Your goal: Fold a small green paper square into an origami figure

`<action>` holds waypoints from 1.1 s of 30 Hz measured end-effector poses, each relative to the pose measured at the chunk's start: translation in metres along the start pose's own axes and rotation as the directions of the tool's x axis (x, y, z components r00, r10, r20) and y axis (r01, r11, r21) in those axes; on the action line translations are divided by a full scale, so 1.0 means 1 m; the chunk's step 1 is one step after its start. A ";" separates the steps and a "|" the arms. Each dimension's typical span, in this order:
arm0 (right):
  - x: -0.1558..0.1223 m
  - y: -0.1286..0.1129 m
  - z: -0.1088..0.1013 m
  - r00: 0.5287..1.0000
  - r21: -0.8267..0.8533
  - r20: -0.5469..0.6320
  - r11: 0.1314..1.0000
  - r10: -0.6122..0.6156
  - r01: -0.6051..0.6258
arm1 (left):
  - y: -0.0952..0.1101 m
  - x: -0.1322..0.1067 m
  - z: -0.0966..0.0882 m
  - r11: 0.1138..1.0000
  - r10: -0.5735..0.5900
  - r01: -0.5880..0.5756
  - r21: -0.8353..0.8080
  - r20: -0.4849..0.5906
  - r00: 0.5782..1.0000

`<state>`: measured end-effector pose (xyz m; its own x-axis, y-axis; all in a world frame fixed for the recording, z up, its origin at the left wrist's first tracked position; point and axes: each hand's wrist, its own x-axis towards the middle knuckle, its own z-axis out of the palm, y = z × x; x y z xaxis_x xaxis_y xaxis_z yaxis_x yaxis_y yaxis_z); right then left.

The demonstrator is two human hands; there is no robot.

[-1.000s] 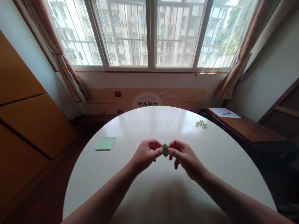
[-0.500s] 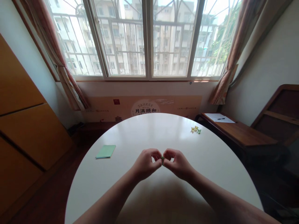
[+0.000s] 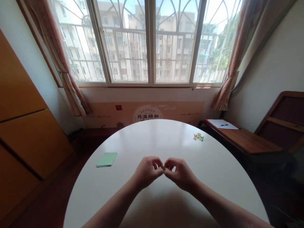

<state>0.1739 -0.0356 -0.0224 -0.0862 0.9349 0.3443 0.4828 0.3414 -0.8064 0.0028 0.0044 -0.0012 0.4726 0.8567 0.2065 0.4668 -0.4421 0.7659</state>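
Note:
Over the middle of the white round table, my left hand (image 3: pixel 149 171) and my right hand (image 3: pixel 179 172) meet at the fingertips. Between them they pinch a small piece of green paper (image 3: pixel 163 168), mostly covered by the fingers, so its folded shape is hard to make out. Both hands are closed, thumb against fingers. To the left lies a stack of light green square paper (image 3: pixel 107 159). Toward the far right edge sit several small folded paper pieces (image 3: pixel 198 136), yellow and green.
The white round table (image 3: pixel 152 136) fills the front. Right of it stands a wooden bench (image 3: pixel 261 141) bearing a white sheet (image 3: pixel 222 123) with a pen (image 3: pixel 224 125). A wooden cabinet (image 3: pixel 26 139) is at left. A printed banner (image 3: pixel 102 110) hangs under the window.
The whole view has tilted up slightly, so everything sits a little lower. Both hands stay together, still pinching the green paper, with a small shift of the fingers.

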 end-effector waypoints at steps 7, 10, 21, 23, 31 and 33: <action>0.000 0.000 -0.003 0.998 0.079 0.023 0.995 0.058 -0.060 | -0.001 0.001 -0.002 0.994 -0.045 0.049 -0.097 0.045 0.998; 0.001 -0.001 -0.003 0.992 0.150 0.057 0.981 0.113 -0.120 | -0.002 0.002 0.000 0.981 -0.078 0.090 -0.173 0.077 0.994; 0.007 -0.003 -0.009 0.944 0.372 0.135 0.867 0.301 -0.330 | -0.007 0.010 -0.011 0.937 -0.102 0.106 -0.332 0.030 0.994; 0.007 -0.004 -0.010 0.939 0.395 0.137 0.852 0.315 -0.344 | -0.004 0.008 -0.010 0.936 -0.080 0.094 -0.339 0.057 0.995; 0.007 -0.003 -0.009 0.946 0.434 0.135 0.841 0.296 -0.325 | -0.002 0.005 -0.002 0.955 -0.069 0.093 -0.281 0.091 0.993; 0.006 -0.002 -0.008 0.950 0.429 0.136 0.848 0.280 -0.312 | -0.002 0.004 -0.001 0.963 -0.067 0.087 -0.255 0.084 0.994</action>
<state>0.1792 -0.0309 -0.0153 -0.0655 0.9972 0.0356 0.0620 0.0397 -0.9973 0.0032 0.0088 -0.0009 0.5011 0.8593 0.1026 0.3000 -0.2837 0.9108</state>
